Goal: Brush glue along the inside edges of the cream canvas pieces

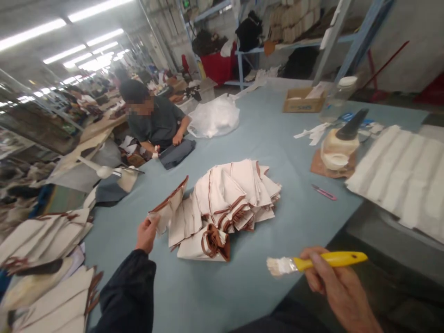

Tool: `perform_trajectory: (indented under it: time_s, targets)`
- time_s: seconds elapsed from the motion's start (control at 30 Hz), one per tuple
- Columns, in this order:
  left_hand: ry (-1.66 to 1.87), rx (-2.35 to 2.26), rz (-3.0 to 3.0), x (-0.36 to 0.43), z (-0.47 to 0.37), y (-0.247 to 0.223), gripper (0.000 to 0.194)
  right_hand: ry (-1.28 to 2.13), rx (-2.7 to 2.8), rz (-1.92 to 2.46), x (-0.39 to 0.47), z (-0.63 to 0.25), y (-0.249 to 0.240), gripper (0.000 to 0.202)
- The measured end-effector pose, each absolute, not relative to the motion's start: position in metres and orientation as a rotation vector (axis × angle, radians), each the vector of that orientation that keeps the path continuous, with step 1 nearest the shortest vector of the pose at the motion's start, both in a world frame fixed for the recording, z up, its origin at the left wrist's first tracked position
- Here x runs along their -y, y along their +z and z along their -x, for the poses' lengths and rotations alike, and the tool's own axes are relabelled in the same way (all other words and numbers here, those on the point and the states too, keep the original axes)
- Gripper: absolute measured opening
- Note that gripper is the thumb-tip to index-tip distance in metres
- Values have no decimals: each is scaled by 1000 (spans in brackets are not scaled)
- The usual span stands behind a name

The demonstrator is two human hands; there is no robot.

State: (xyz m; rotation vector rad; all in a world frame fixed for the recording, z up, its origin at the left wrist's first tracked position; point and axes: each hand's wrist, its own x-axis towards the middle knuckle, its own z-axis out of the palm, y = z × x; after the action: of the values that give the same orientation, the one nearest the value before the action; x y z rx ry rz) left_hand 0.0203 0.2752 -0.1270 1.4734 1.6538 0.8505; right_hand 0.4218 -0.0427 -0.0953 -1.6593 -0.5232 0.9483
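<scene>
Cream piece: a flat cream fabric piece with a brown edge [171,206], tilted, at the 9 o'clock side of the fanned cream-and-brown fabric pile [225,189] on the blue-green desk [222,296].
Left hand: the person's left hand [147,235], at 8 o'clock from the pile, fingers pinched on the piece's near corner.
Brush: a yellow-handled, pale-bristled brush [342,259], bristles towards 9 o'clock, apart from the pile.
Right hand: the right hand [331,284], at 4 o'clock, fingers closed round the handle.
Bristles: blur hides whether they are wet.
Container: a cream-coated container [335,152] at 2 o'clock.
Good handling: best to grip only the corner, keep the piece flat and unfolded, and hold the bristles clear of the fanned pile and sleeve.
</scene>
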Motion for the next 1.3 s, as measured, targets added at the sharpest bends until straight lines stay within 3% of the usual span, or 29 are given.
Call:
perform_trajectory:
  time_s: [0.17, 0.3, 0.57, 0.67, 1.0, 1.3]
  targets:
    - [1110, -1612, -1339, -244, 13, -40, 57, 899, 623, 1530, 22, -414, -94, 50]
    - [1235, -1672, -1183, -183, 47, -23, 59, 890, 683, 1446, 11, -378, -80, 46]
    - [1060, -2131, -857, 7, 121, -139, 53, 869, 924, 1494, 16, -320, -78, 45]
    - [991, -2337, -842, 45, 147, -173, 55, 929, 933, 1532, 16, -303, -82, 43]
    - [684, -2063, -1573, -49, 113, -277, 36, 1067, 1048, 1545, 15, -238, -86, 40]
    - [356, -2081, -1793, -71, 130, -295, 27, 975, 904, 1676, 38, -225, -91, 39]
